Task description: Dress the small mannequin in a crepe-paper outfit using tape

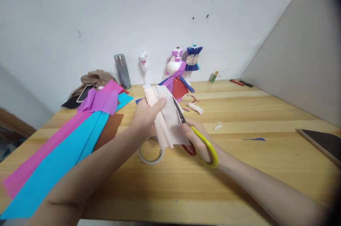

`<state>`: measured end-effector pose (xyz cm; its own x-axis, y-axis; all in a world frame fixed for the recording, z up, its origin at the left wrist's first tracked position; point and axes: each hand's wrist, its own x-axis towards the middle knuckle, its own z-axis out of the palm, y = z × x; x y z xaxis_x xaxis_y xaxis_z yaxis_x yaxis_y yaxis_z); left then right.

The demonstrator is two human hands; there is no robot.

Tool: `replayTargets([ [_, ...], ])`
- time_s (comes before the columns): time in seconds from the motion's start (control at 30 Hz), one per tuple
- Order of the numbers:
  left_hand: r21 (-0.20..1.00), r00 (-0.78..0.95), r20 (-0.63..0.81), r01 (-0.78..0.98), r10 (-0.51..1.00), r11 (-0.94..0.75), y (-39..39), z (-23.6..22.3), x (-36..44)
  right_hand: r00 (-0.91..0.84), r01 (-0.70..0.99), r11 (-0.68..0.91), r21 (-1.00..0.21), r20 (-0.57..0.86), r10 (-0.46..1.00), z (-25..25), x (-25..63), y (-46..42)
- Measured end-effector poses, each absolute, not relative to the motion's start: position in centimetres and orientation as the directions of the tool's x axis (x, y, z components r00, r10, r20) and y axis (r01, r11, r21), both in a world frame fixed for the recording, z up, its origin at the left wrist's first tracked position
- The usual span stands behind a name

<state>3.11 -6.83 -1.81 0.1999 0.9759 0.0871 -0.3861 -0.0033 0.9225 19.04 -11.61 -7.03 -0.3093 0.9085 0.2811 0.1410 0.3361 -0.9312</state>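
Observation:
A folded piece of cream crepe paper (166,123) is pinched in my left hand (146,116), thumb on top, above the table. My right hand (198,139) grips scissors (206,146) with a yellow handle loop, a reddish loop and dark blades. The blades point up and away, at the right edge of the paper; whether they are parted is hard to make out. Partly under the paper, a roll of tape (150,162) lies on the table. Beyond my hands stands a small mannequin in a purple, red and blue paper dress (177,84).
Pink, purple and turquoise paper strips (64,151) cover the table's left side. A grey flask (122,71), a bare white mannequin (144,68) and a blue paper dress (193,59) stand by the wall. Scraps (195,108) lie behind my right hand; a dark board (322,144) is far right.

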Motion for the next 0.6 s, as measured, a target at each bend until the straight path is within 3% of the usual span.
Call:
replayTargets([
  [0.23,0.917,0.227,0.074,-0.399,0.971,0.023,-7.02,-1.72,3.25,-0.280,0.079,0.212,-0.974,0.182,0.942,-7.19,18.78,-11.98],
  [0.6,0.930,0.344,0.040,-0.357,0.938,0.091,-7.02,-2.35,3.26,-0.336,0.049,0.305,-0.951,0.272,0.902,-7.42,19.53,-11.27],
])
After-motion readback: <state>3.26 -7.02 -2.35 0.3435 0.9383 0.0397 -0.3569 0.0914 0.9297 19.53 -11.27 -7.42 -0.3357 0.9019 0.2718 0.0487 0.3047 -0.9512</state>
